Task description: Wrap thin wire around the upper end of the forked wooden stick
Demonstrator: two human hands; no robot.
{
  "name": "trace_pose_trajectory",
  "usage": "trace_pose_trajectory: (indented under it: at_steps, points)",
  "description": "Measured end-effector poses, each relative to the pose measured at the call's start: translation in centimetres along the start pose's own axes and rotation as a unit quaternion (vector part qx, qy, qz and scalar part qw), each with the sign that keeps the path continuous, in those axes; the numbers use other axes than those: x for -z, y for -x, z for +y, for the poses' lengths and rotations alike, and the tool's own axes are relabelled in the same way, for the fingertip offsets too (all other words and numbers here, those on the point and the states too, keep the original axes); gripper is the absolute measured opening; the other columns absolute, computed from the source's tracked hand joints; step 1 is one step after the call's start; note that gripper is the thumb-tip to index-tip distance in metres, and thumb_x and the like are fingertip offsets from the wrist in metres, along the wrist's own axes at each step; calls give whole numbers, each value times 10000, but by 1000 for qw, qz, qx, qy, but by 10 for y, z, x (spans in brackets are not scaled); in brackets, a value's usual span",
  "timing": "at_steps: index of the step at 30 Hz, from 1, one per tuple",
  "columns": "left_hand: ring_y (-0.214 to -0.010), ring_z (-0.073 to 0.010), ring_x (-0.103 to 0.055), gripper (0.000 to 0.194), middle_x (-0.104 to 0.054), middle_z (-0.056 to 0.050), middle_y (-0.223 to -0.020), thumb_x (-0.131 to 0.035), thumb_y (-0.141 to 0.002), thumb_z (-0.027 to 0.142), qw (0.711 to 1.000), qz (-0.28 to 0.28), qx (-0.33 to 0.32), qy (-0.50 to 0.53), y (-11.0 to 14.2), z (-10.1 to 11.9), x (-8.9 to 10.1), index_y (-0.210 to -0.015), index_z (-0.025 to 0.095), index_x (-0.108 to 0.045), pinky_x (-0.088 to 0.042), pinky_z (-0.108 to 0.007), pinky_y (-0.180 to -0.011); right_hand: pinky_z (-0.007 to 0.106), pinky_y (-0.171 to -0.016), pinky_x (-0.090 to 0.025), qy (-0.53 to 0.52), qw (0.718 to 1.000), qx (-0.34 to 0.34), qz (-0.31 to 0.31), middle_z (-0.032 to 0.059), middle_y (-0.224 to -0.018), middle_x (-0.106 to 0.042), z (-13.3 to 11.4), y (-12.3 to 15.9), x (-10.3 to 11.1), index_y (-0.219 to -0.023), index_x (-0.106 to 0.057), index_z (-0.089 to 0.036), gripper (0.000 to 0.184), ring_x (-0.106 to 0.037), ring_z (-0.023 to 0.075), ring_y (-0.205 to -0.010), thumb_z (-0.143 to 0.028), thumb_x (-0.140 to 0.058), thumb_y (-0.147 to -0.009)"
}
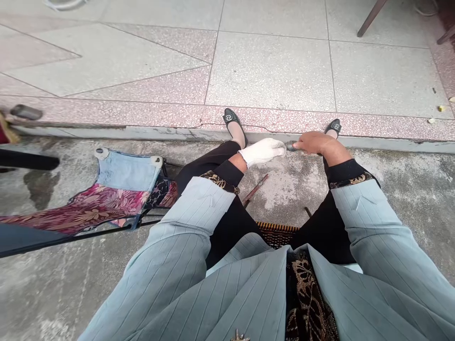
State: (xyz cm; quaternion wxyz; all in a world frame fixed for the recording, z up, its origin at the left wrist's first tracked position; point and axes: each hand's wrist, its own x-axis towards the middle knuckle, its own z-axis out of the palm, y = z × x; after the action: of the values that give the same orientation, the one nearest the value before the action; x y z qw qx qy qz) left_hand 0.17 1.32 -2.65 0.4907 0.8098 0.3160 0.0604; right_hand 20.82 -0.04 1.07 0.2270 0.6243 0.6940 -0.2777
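A small grey-green ridged piece (291,146), like a tight coil, is held between my two hands; its exact kind cannot be made out. My left hand (265,151) wears a white knit glove, and its closed fingertips meet the left end of the piece. From the other side my bare right hand (313,143) grips it between thumb and fingers. Both hands are out over the concrete between my knees, near the raised tiled edge.
A folding chair (106,201) with patterned red cloth stands at my left. Beneath me is a woven seat (277,233). A thin reddish stick-like piece (256,189) shows between my legs. The tiled step (273,71) rises ahead; a metal cup-like cylinder (26,112) lies on it.
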Motion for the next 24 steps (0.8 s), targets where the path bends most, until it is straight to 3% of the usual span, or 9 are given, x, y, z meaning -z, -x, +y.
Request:
trace_pose_trajectory:
  at_steps: [3, 5, 7, 10, 14, 16, 18, 21, 24]
  points:
    - [-539, -89, -440, 254, -539, 8, -644, -532, -871, 366, 996, 23, 13, 86, 0, -2, -1, -837, 137, -639, -328, -226, -543, 376, -831, -453, 7, 995, -45, 87, 242, -1182, -688, 6, -2, 3, -1115, -704, -86, 500, -647, 348, -1088, -472, -409, -996]
    - [-522, -82, -422, 236, -509, 17, -615, -539, -873, 353, 989, 28, 18, 146, -1, -2, -4, -829, 139, -628, -315, -218, -523, 373, -829, -451, -17, 991, -64, 119, 237, -1177, -687, 9, -2, 4, -1121, -689, -87, 487, -642, 349, -1087, -465, -408, -999]
    - [-509, -71, -392, 229, -488, 22, -597, -555, -868, 343, 981, 39, 15, 191, -3, -1, -6, -786, 138, -615, -293, -211, -504, 356, -803, -451, -70, 984, -55, 157, 210, -1074, -712, 10, -1, 5, -1033, -691, -99, 457, -657, 318, -1010, -457, -410, -1002]
    - [-473, -51, -336, 235, -462, 28, -586, -579, -869, 336, 969, 47, 15, 242, -7, -2, -9, -746, 136, -592, -246, -203, -464, 303, -690, -450, -233, 955, 0, 185, 129, -818, -696, 6, 0, 2, -841, -644, -134, 431, -640, 212, -735, -465, -422, -1008]
    - [-410, -51, -256, 232, -390, 54, -550, -579, -895, 365, 947, 28, 26, 320, -9, -4, -11, -796, 156, -574, -183, -203, -398, 253, -496, -393, -502, 850, 79, 136, 47, -651, -584, -4, 4, -6, -725, -529, -175, 460, -482, 115, -495, -573, -524, -956]
    - [-403, -61, -252, 233, -371, 60, -538, -575, -899, 387, 942, 20, 30, 333, -7, -5, -11, -829, 165, -579, -184, -205, -387, 235, -451, -375, -587, 794, 121, 104, 30, -640, -568, -6, 8, -7, -749, -526, -180, 485, -454, 99, -473, -639, -601, -890]
    - [-410, -67, -268, 232, -365, 60, -527, -578, -898, 389, 950, 20, 35, 310, -5, -6, -9, -832, 166, -586, -199, -206, -395, 222, -431, -378, -628, 759, 150, 80, 21, -640, -568, -2, 13, -7, -792, -546, -177, 518, -448, 89, -463, -683, -652, -830]
    - [-427, -70, -292, 220, -371, 54, -518, -551, -904, 352, 967, 39, 46, 246, -3, -6, -3, -798, 161, -578, -218, -215, -429, 212, -426, -388, -636, 749, 177, 45, 18, -646, -568, 8, 21, -3, -827, -573, -168, 551, -452, 84, -468, -701, -703, -770]
    - [-495, -86, -372, 207, -469, 24, -571, -520, -898, 310, 982, 71, 39, 169, -4, -8, 5, -800, 145, -595, -306, -234, -513, 207, -461, -391, -585, 782, 215, 0, 15, -689, -583, 17, 30, 2, -810, -589, -164, 549, -469, 82, -513, -672, -773, -713]
